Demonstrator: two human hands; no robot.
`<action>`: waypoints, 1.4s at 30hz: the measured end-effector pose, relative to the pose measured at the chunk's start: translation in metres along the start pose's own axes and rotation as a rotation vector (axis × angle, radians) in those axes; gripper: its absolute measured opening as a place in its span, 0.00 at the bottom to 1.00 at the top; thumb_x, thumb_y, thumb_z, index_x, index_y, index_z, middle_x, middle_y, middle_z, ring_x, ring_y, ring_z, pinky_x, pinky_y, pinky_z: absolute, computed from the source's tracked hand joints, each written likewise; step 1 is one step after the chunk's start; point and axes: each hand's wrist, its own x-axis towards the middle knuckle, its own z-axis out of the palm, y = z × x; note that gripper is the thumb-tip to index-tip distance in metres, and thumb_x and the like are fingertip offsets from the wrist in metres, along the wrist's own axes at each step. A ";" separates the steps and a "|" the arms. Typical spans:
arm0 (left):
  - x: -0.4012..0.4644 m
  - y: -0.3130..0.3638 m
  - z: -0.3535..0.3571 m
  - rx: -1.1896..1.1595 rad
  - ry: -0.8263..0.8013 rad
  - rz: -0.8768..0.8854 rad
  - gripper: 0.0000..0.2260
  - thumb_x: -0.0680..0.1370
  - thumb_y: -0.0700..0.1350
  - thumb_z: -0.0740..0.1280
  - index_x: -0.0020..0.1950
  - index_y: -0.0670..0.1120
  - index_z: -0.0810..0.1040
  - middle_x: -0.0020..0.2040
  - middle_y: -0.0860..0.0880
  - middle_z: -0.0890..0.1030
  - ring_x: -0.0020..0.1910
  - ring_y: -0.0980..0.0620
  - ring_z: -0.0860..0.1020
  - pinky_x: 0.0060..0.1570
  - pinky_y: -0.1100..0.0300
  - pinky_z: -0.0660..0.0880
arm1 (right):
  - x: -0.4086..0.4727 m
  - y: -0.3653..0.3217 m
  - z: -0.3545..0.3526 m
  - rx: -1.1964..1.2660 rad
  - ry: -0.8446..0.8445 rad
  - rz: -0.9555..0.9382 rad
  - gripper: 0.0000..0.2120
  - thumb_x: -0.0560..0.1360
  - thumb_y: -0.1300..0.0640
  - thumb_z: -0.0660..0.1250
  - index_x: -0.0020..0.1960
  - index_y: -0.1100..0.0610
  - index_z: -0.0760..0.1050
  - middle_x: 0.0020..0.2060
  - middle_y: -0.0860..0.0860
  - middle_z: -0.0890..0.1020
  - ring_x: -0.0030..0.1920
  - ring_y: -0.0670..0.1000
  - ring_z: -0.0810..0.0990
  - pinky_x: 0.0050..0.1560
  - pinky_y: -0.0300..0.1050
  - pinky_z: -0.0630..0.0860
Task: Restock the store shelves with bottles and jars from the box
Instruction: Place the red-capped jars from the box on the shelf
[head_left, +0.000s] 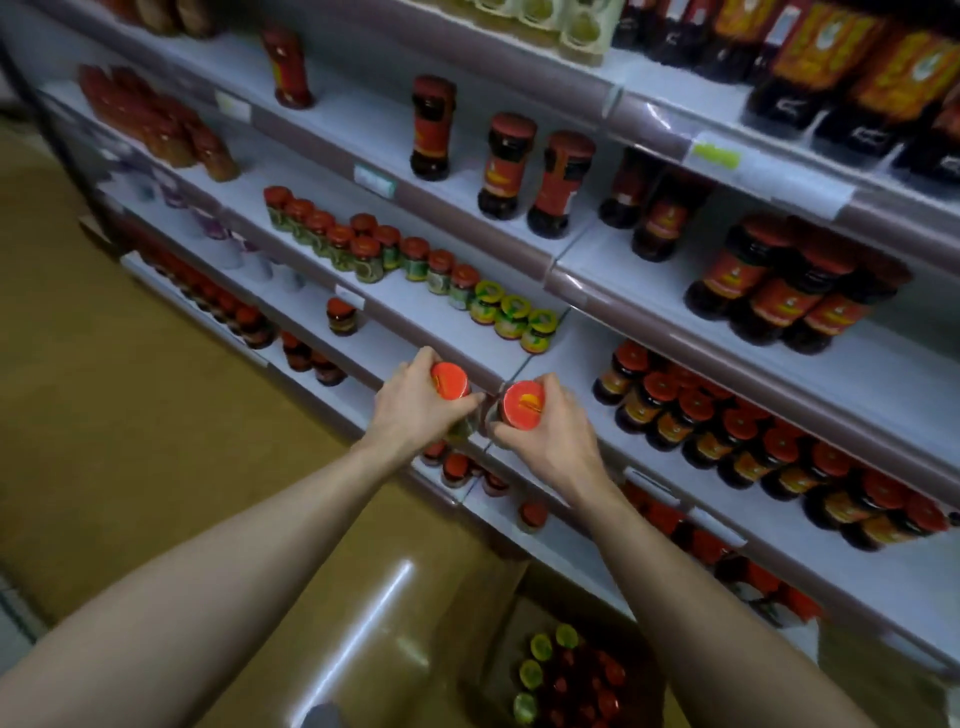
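Both hands are up at the shelves, each with a jar. The left hand has its grip clamped round a red-lidded jar, the right hand clamped round another one, the two just beside each other in front of a shelf edge. Down on the floor, the box holds more jars with red and green lids.

**Two jars held before the shelves**

At centre, the left hand grips a red-lidded jar; the right hand grips a second red-lidded jar just beside it. Behind them run shelves stocked with jars. At 5 o'clock, an open box holds green- and red-lidded jars.
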 end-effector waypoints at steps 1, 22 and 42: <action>0.012 -0.011 -0.014 -0.004 -0.003 0.006 0.25 0.70 0.67 0.74 0.55 0.52 0.71 0.51 0.50 0.79 0.51 0.46 0.78 0.49 0.49 0.78 | 0.009 -0.015 0.008 0.031 -0.007 0.009 0.25 0.65 0.39 0.76 0.53 0.48 0.69 0.49 0.47 0.77 0.47 0.51 0.78 0.42 0.50 0.76; 0.172 -0.079 -0.117 0.061 -0.079 -0.131 0.30 0.71 0.67 0.74 0.64 0.49 0.75 0.48 0.50 0.81 0.39 0.49 0.82 0.33 0.53 0.82 | 0.175 -0.116 0.083 0.131 -0.166 -0.015 0.26 0.65 0.34 0.76 0.55 0.46 0.73 0.47 0.47 0.83 0.46 0.49 0.81 0.46 0.50 0.79; 0.314 -0.120 -0.124 0.186 -0.163 -0.046 0.34 0.71 0.68 0.73 0.69 0.50 0.73 0.60 0.46 0.82 0.57 0.42 0.81 0.51 0.49 0.81 | 0.282 -0.155 0.132 0.168 -0.086 0.127 0.41 0.62 0.27 0.73 0.67 0.47 0.72 0.57 0.49 0.81 0.57 0.55 0.80 0.54 0.51 0.78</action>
